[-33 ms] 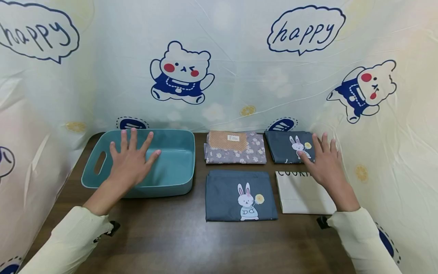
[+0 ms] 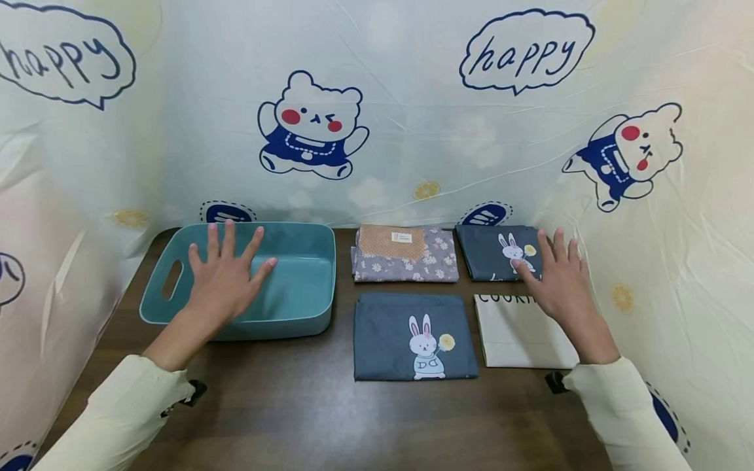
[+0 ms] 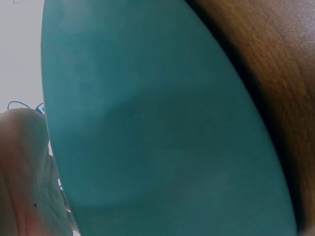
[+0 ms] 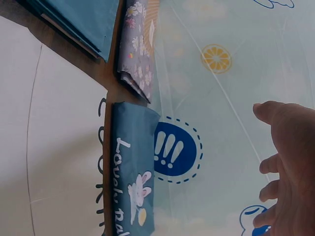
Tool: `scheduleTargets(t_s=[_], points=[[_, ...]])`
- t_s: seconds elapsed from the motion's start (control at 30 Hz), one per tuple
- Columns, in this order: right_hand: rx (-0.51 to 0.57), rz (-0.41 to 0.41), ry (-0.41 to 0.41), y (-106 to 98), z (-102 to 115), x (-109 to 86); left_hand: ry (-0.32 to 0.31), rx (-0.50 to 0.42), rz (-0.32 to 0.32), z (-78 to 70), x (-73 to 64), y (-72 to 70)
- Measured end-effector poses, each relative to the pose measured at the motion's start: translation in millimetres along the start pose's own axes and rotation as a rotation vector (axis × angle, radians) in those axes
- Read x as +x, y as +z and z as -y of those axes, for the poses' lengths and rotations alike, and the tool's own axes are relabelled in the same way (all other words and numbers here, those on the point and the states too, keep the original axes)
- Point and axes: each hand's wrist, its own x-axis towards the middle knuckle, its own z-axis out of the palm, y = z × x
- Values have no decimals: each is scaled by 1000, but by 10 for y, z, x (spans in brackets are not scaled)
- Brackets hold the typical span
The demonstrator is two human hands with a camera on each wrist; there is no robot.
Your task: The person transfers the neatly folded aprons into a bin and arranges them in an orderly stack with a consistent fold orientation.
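My left hand (image 2: 222,282) is spread over a teal plastic bin (image 2: 303,326) with an oval handle hole, holding nothing. In the left wrist view, the bin's outer wall (image 3: 157,128) fills most of the picture, the palm beside it. With fingers spread, my right hand (image 2: 564,288) hovers over a small folded dark blue cloth (image 2: 480,255) with a rabbit print and a folded cream cloth (image 2: 518,337) with black lettering, partly covering both. The right wrist view has that hand's fingers (image 4: 275,115) apart from the cloths.
A folded purple daisy cloth (image 2: 406,269) with a tan panel and white label lies at the back centre. In front of it is a larger dark blue rabbit-print cloth (image 2: 383,340). A printed curtain (image 2: 412,118) borders the brown table (image 2: 330,425) behind and at both sides.
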Motion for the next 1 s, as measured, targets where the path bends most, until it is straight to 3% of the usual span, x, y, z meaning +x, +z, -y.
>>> scheduleTargets(t_s=[0.57,0.8,0.9,1.0], points=[[41,-24,-40,-23,-51,-46,-4,-10,-12,12,-9,-86],[89,-37,-14,14,-104,-50,1,-24,-16,10,-31,-151],[104,-3,-29,22,-122,-73,4,-91,24,-8,-37,-207],[136,82,-35,29,-142,-117,6,-159,55,-43,-64,-269]])
